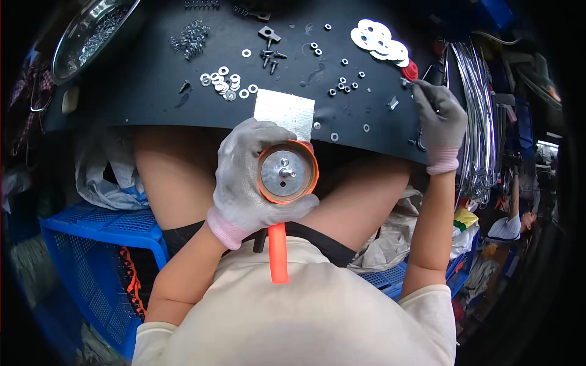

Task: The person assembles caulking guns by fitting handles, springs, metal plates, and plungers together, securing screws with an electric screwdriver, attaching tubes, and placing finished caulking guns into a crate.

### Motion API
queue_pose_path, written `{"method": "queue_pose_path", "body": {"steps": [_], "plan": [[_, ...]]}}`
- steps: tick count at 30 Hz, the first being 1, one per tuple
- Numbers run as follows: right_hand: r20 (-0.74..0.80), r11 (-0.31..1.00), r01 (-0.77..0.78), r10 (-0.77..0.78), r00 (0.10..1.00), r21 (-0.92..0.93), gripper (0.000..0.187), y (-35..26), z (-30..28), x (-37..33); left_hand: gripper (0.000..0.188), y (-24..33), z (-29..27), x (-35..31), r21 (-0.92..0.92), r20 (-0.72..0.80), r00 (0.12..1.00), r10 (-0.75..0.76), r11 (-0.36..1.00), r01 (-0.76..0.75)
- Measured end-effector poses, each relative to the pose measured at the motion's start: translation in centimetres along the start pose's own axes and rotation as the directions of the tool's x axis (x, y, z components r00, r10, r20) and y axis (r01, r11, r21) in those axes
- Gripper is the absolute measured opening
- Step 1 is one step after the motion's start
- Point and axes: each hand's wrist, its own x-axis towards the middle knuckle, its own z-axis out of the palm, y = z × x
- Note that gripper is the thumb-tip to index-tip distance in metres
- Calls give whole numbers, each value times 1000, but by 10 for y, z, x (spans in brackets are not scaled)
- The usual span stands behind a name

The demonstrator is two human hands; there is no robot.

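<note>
My left hand (244, 174), in a grey glove with a pink cuff, wraps round the barrel of an orange caulking gun (316, 174), seen end-on. Inside its rim sits a round metal plunger disc (273, 177) with a threaded rod end at its middle. An orange handle (278, 253) hangs toward my body. At the table's right side, my right hand (439, 113), gloved alike, has its thumb and forefinger closed on a small metal piece (405, 81) too small to name. Just beyond the fingertips lie red discs (409, 70), beside overlapping white discs (379, 40).
The dark table (146, 100) bears washers (218, 79), nuts (343, 85), screws (272, 59) and springs (191, 38). A metal plate (285, 110) lies at its near edge. Long hooked rods (479, 122) are bundled at right. A metal bowl (91, 43) stands far left; a blue crate (91, 268) is below.
</note>
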Motion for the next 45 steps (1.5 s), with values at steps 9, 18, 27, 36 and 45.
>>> {"method": "queue_pose_path", "body": {"steps": [9, 18, 27, 36, 45], "plan": [[122, 808, -480, 545, 830, -342, 70, 69, 8, 22, 74, 0, -5, -6, 32, 9, 995, -104, 994, 104], [217, 714, -697, 671, 709, 69, 51, 107, 28, 52, 73, 3, -2, -4, 28, -10, 988, -153, 988, 154], [131, -545, 80, 337, 932, 834, 55, 74, -33, -18, 81, 68, -14, 15, 432, 144, 952, 271, 848, -307], [-145, -162, 272, 540, 829, 949, 62, -38, -80, -96, 50, 148, 127, 74, 180, 847, 501, -180, 982, 47], [-389, -596, 407, 167, 906, 692, 70, 15, -94, -129, 42, 128, 172, 56, -87, 995, -25, 102, 933, 350]]}}
